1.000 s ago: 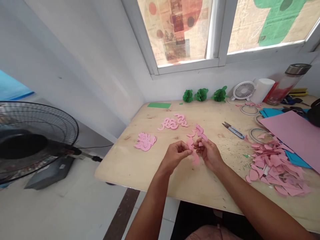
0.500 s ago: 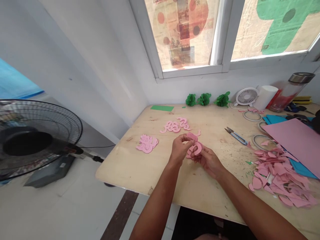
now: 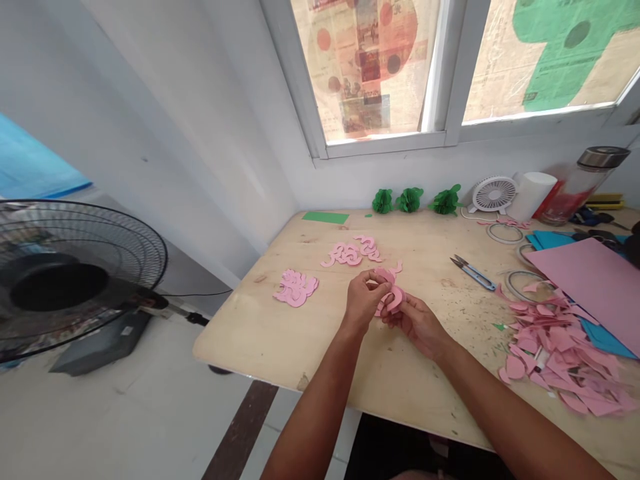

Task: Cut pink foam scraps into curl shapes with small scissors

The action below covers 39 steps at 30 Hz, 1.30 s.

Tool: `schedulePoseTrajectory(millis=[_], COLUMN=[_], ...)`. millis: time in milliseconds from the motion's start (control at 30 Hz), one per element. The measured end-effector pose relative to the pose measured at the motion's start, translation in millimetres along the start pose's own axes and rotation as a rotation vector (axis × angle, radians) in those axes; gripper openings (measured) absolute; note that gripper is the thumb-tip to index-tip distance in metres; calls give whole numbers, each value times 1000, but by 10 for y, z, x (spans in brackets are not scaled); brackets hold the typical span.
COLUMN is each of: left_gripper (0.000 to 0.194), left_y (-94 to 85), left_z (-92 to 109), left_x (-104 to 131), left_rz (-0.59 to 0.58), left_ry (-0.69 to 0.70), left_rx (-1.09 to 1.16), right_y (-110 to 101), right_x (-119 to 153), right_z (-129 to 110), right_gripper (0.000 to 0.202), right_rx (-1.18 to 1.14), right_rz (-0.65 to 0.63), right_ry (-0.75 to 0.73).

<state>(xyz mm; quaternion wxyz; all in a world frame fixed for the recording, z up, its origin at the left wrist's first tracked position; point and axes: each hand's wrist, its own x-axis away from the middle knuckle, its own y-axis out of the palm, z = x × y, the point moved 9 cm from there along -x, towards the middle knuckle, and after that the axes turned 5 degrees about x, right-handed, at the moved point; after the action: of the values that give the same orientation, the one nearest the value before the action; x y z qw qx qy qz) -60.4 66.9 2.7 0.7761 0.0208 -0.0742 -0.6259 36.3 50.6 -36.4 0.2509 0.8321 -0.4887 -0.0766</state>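
Note:
Just above the table, both my hands grip curled pink paper cut-outs (image 3: 399, 298). My left hand (image 3: 363, 297) pinches the upper part between thumb and fingers, while my right hand (image 3: 417, 323) holds the lower right side; some of its fingertips are hidden behind the paper. Beyond my hands lies a loose group of curly pink pieces (image 3: 347, 253). To the left sits a stack of scalloped pink paper shapes (image 3: 296, 288). A small curved pink strip (image 3: 399, 267) lies just past my hands.
Thread snips (image 3: 473, 272) lie right of my hands, near a heap of pink scraps (image 3: 560, 353). Pink sheets (image 3: 590, 280) lie over blue ones. Along the wall stand green paper shapes (image 3: 410, 199), a small white fan (image 3: 494, 194) and a bottle (image 3: 580, 187). A floor fan (image 3: 50, 280) stands left.
My hands stay in nearly the same place. The upper part of the pink paper between my left fingers has shifted slightly; the other pieces lie as before.

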Motion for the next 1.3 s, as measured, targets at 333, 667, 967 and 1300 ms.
schedulePoseTrajectory(millis=[333, 667, 967, 1300], left_gripper=[19, 15, 19, 27], left_y=[-34, 35, -216, 18], left_z=[49, 100, 21, -183], left_x=[18, 74, -66, 51], left_rz=[65, 24, 71, -99], left_ry=[94, 161, 208, 243], left_rx=[5, -46, -490, -1181], right_y=[29, 12, -404, -500], right_x=[15, -4, -25, -14], right_z=[2, 13, -81, -94], right_gripper=[27, 28, 19, 19], right_rx=[-49, -73, -128, -158], right_rz=[-20, -8, 317, 412], right_ry=[18, 15, -116, -146])
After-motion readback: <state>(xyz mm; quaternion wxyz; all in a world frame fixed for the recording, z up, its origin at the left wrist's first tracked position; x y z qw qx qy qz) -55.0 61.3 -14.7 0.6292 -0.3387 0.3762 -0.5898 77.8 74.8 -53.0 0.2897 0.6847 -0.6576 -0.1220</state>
